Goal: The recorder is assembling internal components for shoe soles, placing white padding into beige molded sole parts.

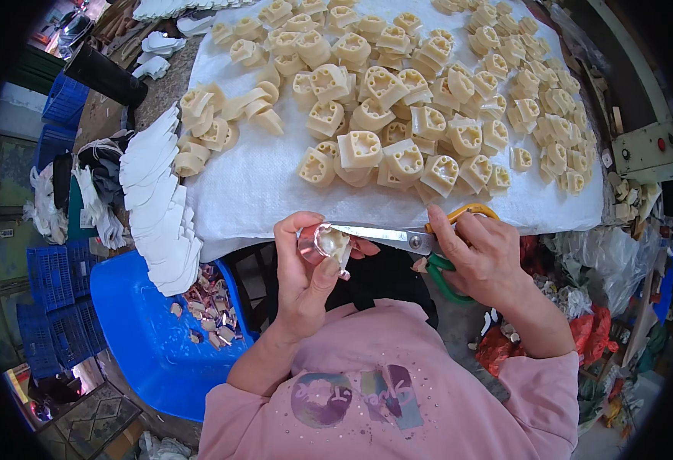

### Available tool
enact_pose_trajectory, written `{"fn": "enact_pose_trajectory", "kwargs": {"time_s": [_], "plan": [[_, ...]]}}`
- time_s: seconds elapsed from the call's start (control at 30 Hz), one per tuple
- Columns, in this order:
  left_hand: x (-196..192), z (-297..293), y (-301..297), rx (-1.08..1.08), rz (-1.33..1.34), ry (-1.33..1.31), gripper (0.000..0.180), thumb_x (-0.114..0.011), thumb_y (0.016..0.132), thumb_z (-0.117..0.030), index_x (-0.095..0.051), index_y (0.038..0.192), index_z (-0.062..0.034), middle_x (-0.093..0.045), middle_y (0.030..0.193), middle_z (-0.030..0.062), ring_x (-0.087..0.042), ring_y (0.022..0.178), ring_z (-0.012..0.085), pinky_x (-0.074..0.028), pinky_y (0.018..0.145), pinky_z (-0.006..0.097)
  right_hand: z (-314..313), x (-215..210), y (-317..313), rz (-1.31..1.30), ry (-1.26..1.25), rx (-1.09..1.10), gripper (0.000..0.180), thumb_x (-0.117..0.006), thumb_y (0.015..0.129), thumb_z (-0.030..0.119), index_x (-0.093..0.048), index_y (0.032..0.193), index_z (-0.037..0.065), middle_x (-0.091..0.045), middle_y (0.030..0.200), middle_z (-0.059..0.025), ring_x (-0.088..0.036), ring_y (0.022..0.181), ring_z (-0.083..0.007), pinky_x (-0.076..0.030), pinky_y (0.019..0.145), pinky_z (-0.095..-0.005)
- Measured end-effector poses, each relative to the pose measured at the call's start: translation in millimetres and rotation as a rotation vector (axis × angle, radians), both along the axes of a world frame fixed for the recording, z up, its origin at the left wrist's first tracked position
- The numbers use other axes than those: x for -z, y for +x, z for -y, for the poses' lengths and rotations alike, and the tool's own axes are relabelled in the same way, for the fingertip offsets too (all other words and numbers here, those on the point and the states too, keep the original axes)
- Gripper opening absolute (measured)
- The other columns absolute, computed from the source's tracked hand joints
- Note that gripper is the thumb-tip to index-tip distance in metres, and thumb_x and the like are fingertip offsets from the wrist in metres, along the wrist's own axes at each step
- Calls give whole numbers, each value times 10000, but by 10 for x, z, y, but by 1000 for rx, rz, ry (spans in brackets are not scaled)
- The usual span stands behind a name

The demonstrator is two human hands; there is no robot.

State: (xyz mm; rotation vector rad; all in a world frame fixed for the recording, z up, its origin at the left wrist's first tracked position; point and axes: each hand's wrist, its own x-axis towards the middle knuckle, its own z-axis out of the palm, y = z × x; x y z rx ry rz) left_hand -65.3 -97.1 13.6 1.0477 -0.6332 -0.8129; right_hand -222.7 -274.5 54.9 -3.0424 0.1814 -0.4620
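My left hand (303, 295) grips a small shoe heel (327, 242) wrapped in shiny pink metallic sheet, its cream inside facing up. A loose flap of the sheet hangs at its lower right. Around the handles of the scissors (382, 233), one loop yellow and the other green, my right hand (491, 259) is closed, with the index finger stretched along the yellow loop. The blades point left and their tips touch or nearly touch the heel's rim. Beyond my hands, many cream plastic heels (402, 161) lie in clusters on a white woven sheet (256, 192).
White flat cut pieces (156, 199) overlap along the table's left edge. Below them stands a blue tub (137, 337) holding pink metallic scraps (212, 307). Blue crates (49, 280) stack at far left. Red plastic bags (497, 350) and clear plastic (608, 257) lie at right.
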Motion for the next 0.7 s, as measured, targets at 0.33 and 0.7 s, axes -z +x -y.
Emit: {"fn": "enact_pose_trajectory", "kwargs": {"time_s": [0.33,0.7], "plan": [[-49,29,-26,68,-136,-82,478,-490,927,-380,-274,1218,-68,-562,937,224,-595,837,272,-478,755,347,42,77,20,108,3,-41,629,-751,650,376,-554,1176,92,-414,687,-5,-485,544,-129,-404,473,-288],[-23,-3,38,224,-247,-77,489,-463,926,-428,-311,1212,-62,-550,806,184,-526,721,205,-403,615,265,109,96,-71,55,45,-82,578,-741,669,382,-565,1138,94,-414,667,2,-479,498,-127,-392,441,-281]]}}
